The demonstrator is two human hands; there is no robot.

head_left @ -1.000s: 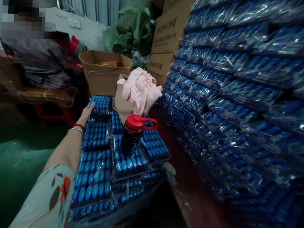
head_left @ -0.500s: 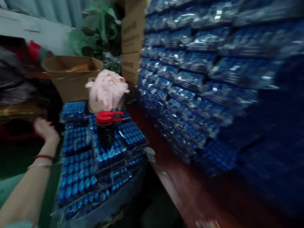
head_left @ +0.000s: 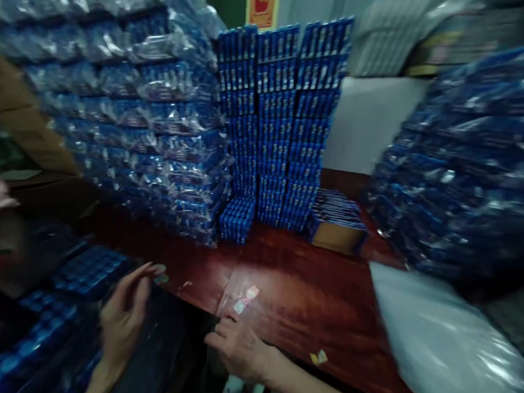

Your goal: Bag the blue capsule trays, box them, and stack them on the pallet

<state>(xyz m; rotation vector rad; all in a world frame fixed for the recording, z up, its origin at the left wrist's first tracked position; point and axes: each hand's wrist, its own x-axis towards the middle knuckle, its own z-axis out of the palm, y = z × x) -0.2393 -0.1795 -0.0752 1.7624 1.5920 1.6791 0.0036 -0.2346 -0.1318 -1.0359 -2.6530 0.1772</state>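
My left hand (head_left: 124, 315) is raised at the lower left, beside the packs of blue items (head_left: 87, 268). Its fingers are apart, with nothing seen between them. My right hand (head_left: 235, 342) hangs at the front edge of the red-brown table (head_left: 285, 277), its fingers curled together. Whatever it may hold is hidden. Just beyond it, a small pink and white scrap (head_left: 246, 299) lies on the tabletop.
Plastic-wrapped blue packs (head_left: 174, 130) form a tall stack at the left back. Unwrapped blue stacks (head_left: 275, 128) stand beside it, near a small open box (head_left: 335, 236). Wrapped packs (head_left: 461, 163) and a white plastic sheet (head_left: 438, 329) are at the right.
The view has swung right, from the packs with the red-lidded bottle to the table. My right hand has come into view, and my left hand is now nearer the table.
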